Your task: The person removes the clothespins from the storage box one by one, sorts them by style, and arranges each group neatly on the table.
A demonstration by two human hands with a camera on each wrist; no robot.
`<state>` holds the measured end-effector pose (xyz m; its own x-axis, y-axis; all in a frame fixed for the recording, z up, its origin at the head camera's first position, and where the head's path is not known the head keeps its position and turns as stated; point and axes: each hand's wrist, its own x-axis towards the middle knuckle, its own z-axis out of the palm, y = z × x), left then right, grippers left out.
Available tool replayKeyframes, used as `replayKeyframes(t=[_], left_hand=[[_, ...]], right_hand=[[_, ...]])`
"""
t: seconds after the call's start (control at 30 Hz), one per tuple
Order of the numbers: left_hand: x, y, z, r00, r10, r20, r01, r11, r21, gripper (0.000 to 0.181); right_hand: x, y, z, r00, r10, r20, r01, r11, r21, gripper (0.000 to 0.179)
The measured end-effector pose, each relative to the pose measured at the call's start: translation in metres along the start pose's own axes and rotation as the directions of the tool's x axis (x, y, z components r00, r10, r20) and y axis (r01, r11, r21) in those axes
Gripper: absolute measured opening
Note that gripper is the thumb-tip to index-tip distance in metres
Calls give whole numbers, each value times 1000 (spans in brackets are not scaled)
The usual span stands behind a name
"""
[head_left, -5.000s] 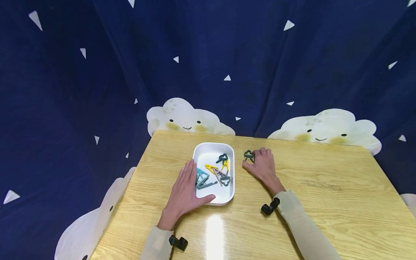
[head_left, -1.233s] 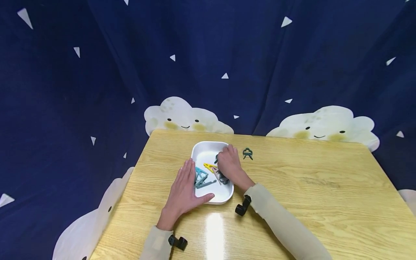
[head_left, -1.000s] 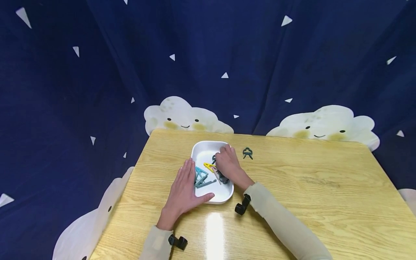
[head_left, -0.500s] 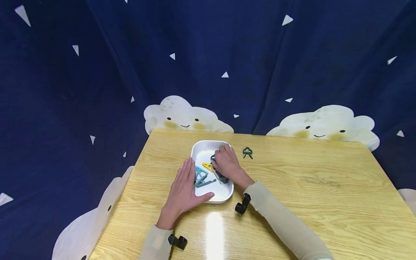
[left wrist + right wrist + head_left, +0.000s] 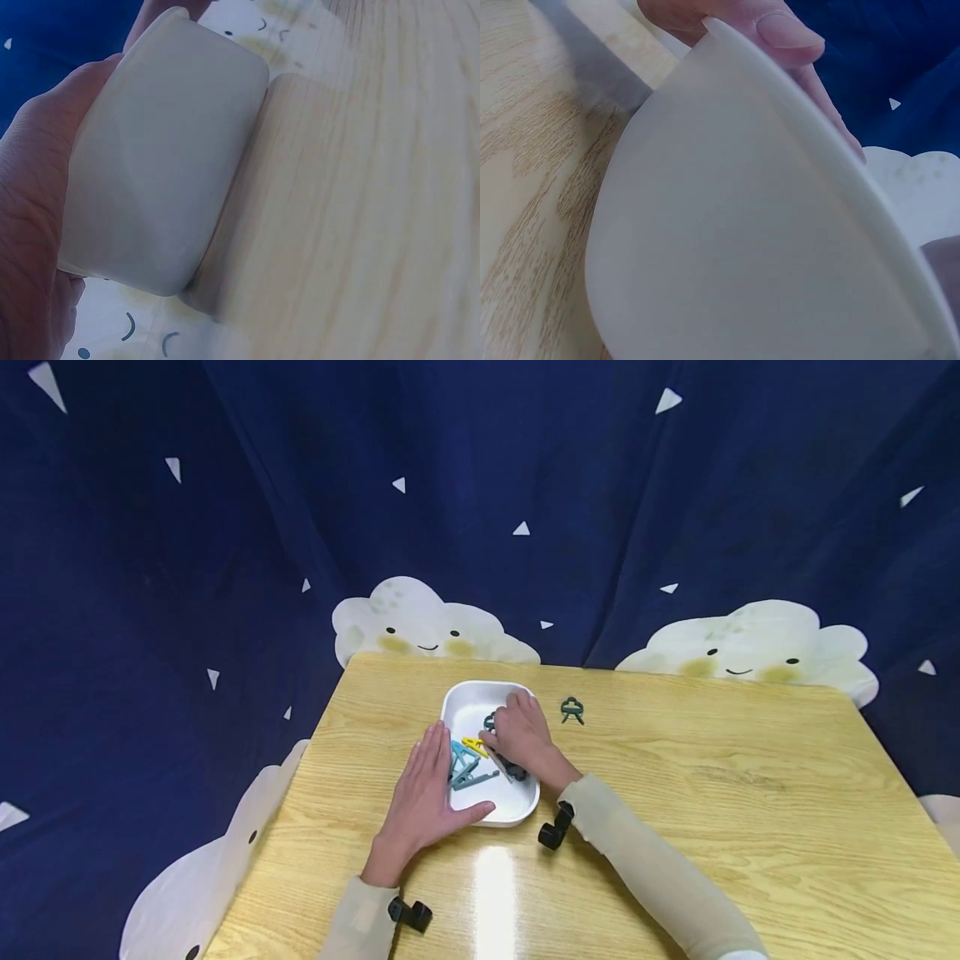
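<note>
In the head view, a white tray (image 5: pixel 507 810) holds several plastic clips. My left hand (image 5: pixel 424 793) lies along its left side, fingers straight, thumb over the front corner. The left wrist view shows the tray's outer wall (image 5: pixel 165 157) against that hand. Inside the tray's right half, my right hand (image 5: pixel 523 731) reaches down with bent fingers among the clips; its fingertips are hidden, and I cannot tell whether they pinch one. Beside its thumb lie a yellow clip (image 5: pixel 475 746) and a pale pink clip (image 5: pixel 500 767). Dark green clips (image 5: pixel 515 771) show partly under the hand.
Blue-green clips (image 5: pixel 465 766) lie in the tray's left half. One dark green clip (image 5: pixel 572 710) stands on the wooden table (image 5: pixel 675 793), right of the tray. A navy curtain (image 5: pixel 480 460) with clouds hangs behind the table's far edge.
Since the oldest frame, my right hand has let go of the dark green clip on the table and moved left into the tray. The yellow clip has shifted left. My left hand stays put.
</note>
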<state>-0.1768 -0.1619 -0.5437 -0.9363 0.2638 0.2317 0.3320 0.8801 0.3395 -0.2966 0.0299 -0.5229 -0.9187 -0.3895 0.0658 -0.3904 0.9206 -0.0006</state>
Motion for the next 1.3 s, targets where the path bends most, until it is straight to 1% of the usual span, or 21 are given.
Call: replayKeyframes(t=[0.3, 0.57, 0.73, 0.83, 1.1, 1.3], left_hand=[[1, 1, -1, 1000, 5, -7, -5, 1000, 5, 136], [0, 0, -1, 1000, -3, -1, 3, 1000, 0, 136], [1, 0, -1, 1000, 0, -5, 0, 1000, 3, 136], [1, 1, -1, 1000, 4, -6, -4, 1000, 3, 136], [1, 2, -2, 1000, 1, -2, -1, 1000, -4, 136], [1, 2, -2, 1000, -5, 3, 5, 1000, 0, 136]], right_hand=[[1, -2, -4, 999, 43, 31, -43, 999, 9, 57], [0, -3, -5, 998, 47, 36, -48, 999, 12, 61], [0, -2, -5, 998, 57, 32, -59, 996, 61, 58], [0, -2, -6, 998, 60, 35, -63, 995, 74, 57], [0, -1, -6, 998, 52, 25, -54, 995, 80, 54], [0, 0, -4, 998, 53, 38, -55, 997, 48, 54]])
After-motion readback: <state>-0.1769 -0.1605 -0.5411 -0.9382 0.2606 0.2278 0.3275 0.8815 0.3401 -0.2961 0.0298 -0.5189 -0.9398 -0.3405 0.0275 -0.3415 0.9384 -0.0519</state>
